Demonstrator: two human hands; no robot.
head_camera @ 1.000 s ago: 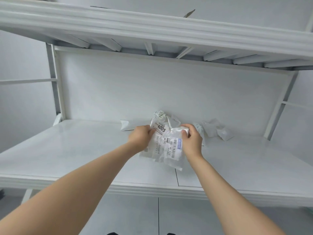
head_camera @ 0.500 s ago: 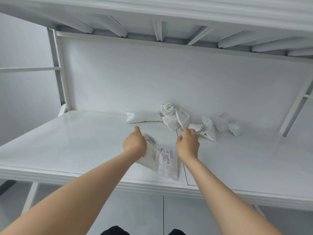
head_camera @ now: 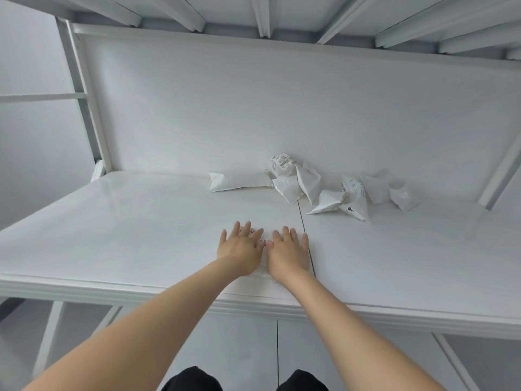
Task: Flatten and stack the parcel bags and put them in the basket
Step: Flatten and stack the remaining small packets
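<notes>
Two grips lay flat and open, fingers straight: the left grip (head_camera: pixel 241 248) and right grip (head_camera: pixel 287 249) pressed side by side on one parcel bag (head_camera: pixel 260 275) near the shelf (head_camera: pixel 112 235) front. They hid most of it, so its long axis was unclear. About eight crumpled bags (head_camera: pixel 308 182) lay along the back wall.
</notes>
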